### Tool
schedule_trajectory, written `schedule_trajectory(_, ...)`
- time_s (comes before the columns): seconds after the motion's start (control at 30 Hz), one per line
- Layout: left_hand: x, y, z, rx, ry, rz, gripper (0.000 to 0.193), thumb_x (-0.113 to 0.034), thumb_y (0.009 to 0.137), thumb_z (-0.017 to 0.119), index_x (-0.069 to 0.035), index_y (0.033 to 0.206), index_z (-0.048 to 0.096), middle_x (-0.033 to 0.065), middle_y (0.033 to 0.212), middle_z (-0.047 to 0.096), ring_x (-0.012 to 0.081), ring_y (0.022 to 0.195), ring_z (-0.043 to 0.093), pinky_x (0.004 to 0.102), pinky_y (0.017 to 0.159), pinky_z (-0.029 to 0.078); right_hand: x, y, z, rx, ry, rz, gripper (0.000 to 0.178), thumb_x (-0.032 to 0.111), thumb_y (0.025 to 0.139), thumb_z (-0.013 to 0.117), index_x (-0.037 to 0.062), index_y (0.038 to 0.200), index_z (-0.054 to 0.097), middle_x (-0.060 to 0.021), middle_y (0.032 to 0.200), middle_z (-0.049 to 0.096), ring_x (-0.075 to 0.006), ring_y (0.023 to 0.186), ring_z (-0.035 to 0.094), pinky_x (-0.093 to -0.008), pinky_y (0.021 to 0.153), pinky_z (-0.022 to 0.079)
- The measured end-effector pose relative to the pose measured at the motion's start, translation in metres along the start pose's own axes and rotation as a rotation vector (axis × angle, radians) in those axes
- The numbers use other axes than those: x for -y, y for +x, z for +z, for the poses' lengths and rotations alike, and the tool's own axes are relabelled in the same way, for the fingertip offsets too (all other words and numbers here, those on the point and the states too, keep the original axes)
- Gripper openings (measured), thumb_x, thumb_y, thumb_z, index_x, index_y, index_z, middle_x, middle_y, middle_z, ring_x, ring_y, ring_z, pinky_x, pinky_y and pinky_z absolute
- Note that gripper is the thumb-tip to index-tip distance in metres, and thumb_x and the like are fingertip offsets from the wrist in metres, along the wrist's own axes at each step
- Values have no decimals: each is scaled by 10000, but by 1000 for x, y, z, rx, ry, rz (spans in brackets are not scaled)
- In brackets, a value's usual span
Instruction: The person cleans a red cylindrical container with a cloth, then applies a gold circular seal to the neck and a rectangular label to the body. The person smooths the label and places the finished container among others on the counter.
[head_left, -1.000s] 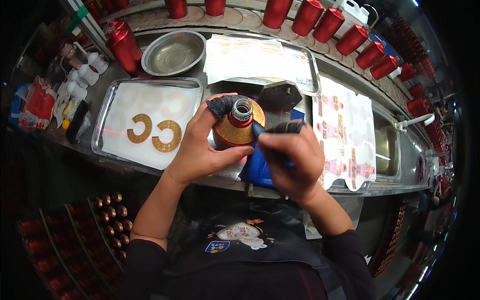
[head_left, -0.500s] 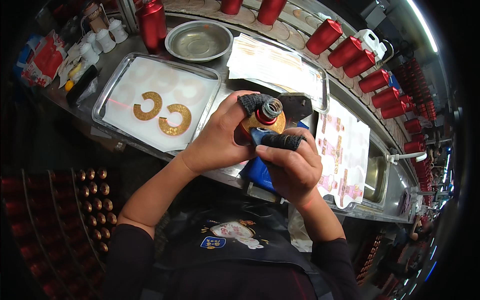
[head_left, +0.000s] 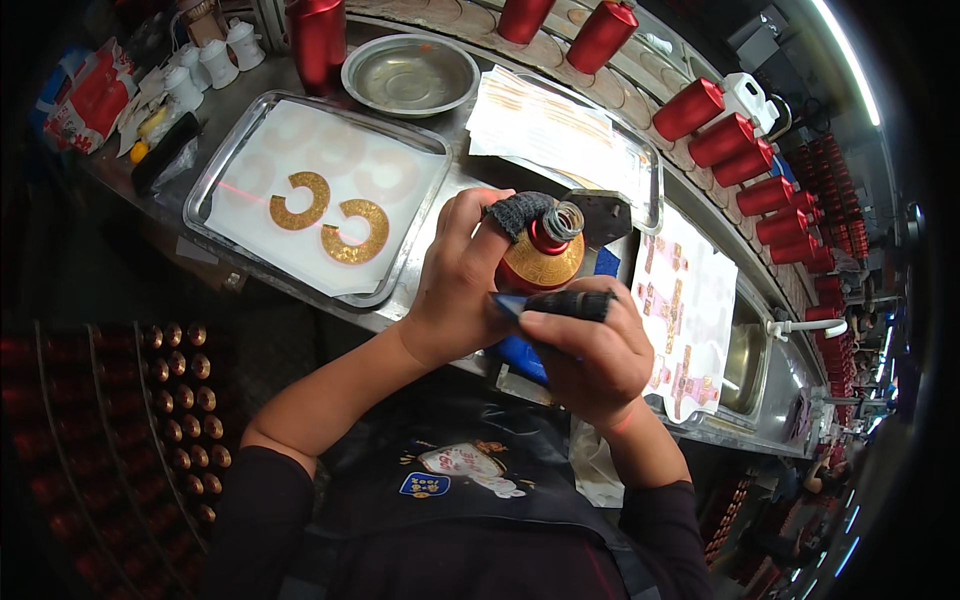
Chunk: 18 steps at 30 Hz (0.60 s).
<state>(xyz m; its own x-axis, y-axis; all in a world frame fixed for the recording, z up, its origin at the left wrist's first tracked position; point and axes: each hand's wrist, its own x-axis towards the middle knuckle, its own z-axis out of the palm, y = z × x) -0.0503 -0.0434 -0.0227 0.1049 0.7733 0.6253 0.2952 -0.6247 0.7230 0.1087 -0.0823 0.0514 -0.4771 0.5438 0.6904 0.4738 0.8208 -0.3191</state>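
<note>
My left hand (head_left: 450,285) is wrapped round a red bottle (head_left: 548,236) with an open, threaded, clear neck. A gold patterned band (head_left: 543,262) covers the bottle's shoulder, which faces up toward me. Pinched in my right hand (head_left: 603,350) is a small blue flat scraper (head_left: 509,303), its edge near my left fingers at the bottle's lower left side; whether it touches the bottle I cannot tell. Dark knit sleeves cover a finger on each hand. To the left, two gold C-shaped decals (head_left: 357,232) lie on white paper in a metal tray (head_left: 437,165).
A metal bowl (head_left: 411,75) stands behind the tray, beside another red bottle (head_left: 317,45). A dark metal block (head_left: 605,217) sits just beyond the held bottle. Printed sheets (head_left: 690,300) lie to the right, before a sink (head_left: 745,365). Several red bottles line the conveyor (head_left: 600,90).
The blue scraper has come off the gold band and dropped down and left beside my left fingers. The held bottle has shifted slightly right, showing more of its gold band.
</note>
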Motion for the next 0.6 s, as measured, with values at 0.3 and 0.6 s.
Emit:
schedule_trajectory(0.3, 4, -8, 6, -29, -17, -32, 868, -363, 621, 942, -104, 1354, 555, 146, 1300, 484, 368, 1224, 501, 454, 1010, 453, -1, -6, -9, -136, -131, 205, 350, -73, 698, 868, 59, 977, 703, -99, 892, 672, -220, 802, 647, -289, 672, 509)
schedule_trajectory(0.6, 16, 19, -25, 314, -355, -77, 825, -128, 633, 886, -91, 1376, 528, 152, 1310, 531, 359, 1209, 570, 411, 1039, 476, -9, -11, -8, -82, -70, 234, 348, -61, 674, 879, 71, 950, 714, -96, 884, 679, -235, 831, 650, -315, 713, 520)
